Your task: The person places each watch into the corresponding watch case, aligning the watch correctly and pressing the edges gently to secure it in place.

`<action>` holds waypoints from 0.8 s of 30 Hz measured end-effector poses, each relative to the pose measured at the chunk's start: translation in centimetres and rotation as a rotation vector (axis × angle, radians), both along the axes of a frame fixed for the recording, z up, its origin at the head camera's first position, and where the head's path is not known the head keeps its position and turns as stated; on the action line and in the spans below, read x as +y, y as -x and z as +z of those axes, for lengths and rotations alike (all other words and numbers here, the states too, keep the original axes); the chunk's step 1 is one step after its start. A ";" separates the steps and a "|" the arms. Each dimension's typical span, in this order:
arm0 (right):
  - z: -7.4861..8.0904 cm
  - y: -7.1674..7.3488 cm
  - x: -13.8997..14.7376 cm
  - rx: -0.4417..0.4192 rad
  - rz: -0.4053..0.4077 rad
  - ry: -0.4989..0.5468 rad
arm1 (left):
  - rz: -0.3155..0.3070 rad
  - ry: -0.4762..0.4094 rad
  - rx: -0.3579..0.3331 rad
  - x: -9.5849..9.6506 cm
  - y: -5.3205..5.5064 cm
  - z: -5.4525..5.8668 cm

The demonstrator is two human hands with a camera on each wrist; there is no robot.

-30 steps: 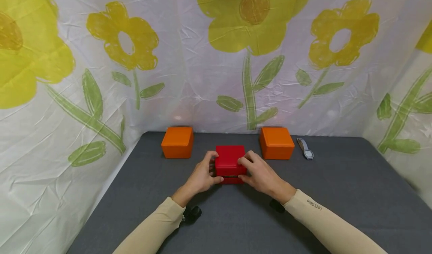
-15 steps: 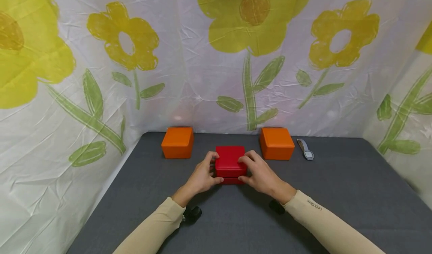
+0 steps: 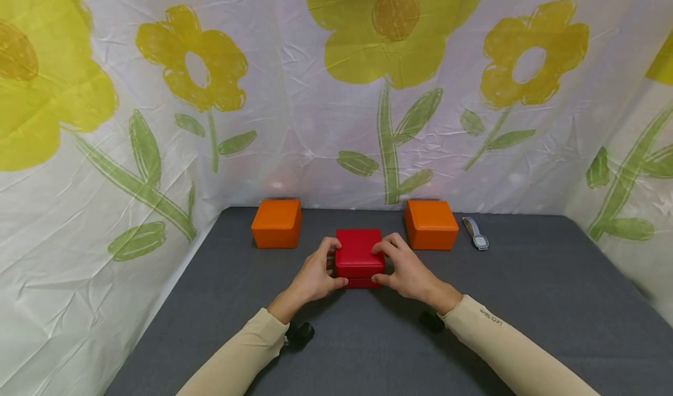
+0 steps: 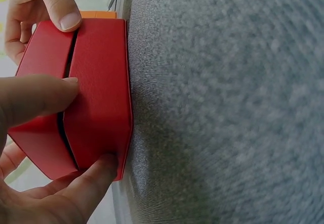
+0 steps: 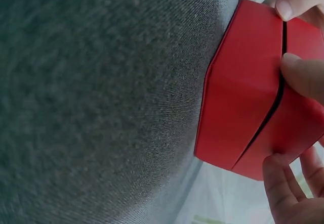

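Observation:
A red box [image 3: 359, 256] with a hinged-looking lid sits on the grey cloth, midway between the hands. My left hand [image 3: 311, 274] grips its left side, thumb at the front seam and fingers along the side. On the other side my right hand [image 3: 409, 272] holds the right part, with a bent index finger on the lid and the thumb at the front. In the left wrist view a thin dark seam runs between lid and base of the red box [image 4: 101, 82]. The right wrist view shows the same narrow line across the red box [image 5: 243, 77], both thumbs on it. The inside is hidden.
Two orange boxes, one at the back left [image 3: 276, 225] and one at the back right [image 3: 431, 225], stand near the cloth's far edge. A light-strapped wristwatch [image 3: 476, 233] lies right of the latter. A flowered curtain [image 3: 294, 121] hangs behind the table.
The red lid has come down: a wider gap at the front, with a small metallic glint, has narrowed to a thin seam. Both hands keep nearly the same places.

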State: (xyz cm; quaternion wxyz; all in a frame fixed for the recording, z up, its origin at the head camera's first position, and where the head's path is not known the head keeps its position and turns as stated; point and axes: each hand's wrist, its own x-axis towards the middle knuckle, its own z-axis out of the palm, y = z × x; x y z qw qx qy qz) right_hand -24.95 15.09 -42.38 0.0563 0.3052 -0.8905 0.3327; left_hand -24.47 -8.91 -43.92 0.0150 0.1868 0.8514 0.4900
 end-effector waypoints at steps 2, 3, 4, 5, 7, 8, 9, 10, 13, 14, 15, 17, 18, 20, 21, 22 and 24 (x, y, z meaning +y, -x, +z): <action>-0.1 0.0 0.0 -0.008 0.001 0.005 | 0.004 -0.002 -0.004 0.0 0.0 0.0; -0.1 0.1 0.0 -0.010 0.002 0.007 | 0.006 -0.003 -0.005 0.0 -0.1 0.1; -0.1 0.1 0.1 -0.011 0.001 0.008 | 0.005 -0.005 -0.005 0.0 -0.1 0.1; -0.2 0.1 0.1 -0.011 0.001 0.009 | 0.004 -0.006 -0.004 0.0 -0.1 0.1; -0.2 0.1 0.1 -0.007 0.001 0.011 | 0.001 -0.008 -0.003 0.0 -0.1 0.1; -0.3 0.1 0.1 -0.002 0.002 0.013 | 0.000 -0.008 -0.003 0.0 -0.1 0.1; -0.3 0.1 0.1 0.004 0.003 0.020 | -0.001 -0.008 -0.004 0.0 0.0 0.1; -0.3 0.1 0.1 0.011 0.003 0.024 | -0.001 -0.008 -0.006 0.0 0.0 0.1; -0.5 0.0 0.2 0.027 -0.005 0.042 | 0.001 -0.004 -0.013 0.0 0.1 0.2; -0.5 0.0 0.2 0.026 -0.011 0.050 | 0.001 -0.004 -0.015 0.0 0.1 0.2; -0.5 -0.1 0.2 0.018 -0.020 0.058 | 0.002 -0.001 -0.015 0.0 0.1 0.2; -0.5 -0.2 0.3 -0.021 -0.042 0.078 | 0.003 0.004 -0.013 0.0 0.1 0.2; -0.4 -0.2 0.3 -0.046 -0.054 0.089 | 0.004 0.006 -0.008 0.0 0.1 0.2; -0.3 -0.3 0.3 -0.105 -0.078 0.113 | 0.007 0.007 -0.003 -0.1 0.1 0.3; -0.3 -0.4 0.4 -0.135 -0.090 0.122 | 0.008 0.008 0.001 -0.1 0.0 0.3; -0.2 -0.5 0.4 -0.163 -0.100 0.131 | 0.008 0.010 0.004 -0.1 0.0 0.4; -0.1 -0.6 0.5 -0.204 -0.110 0.142 | 0.008 0.015 0.008 -0.1 -0.1 0.5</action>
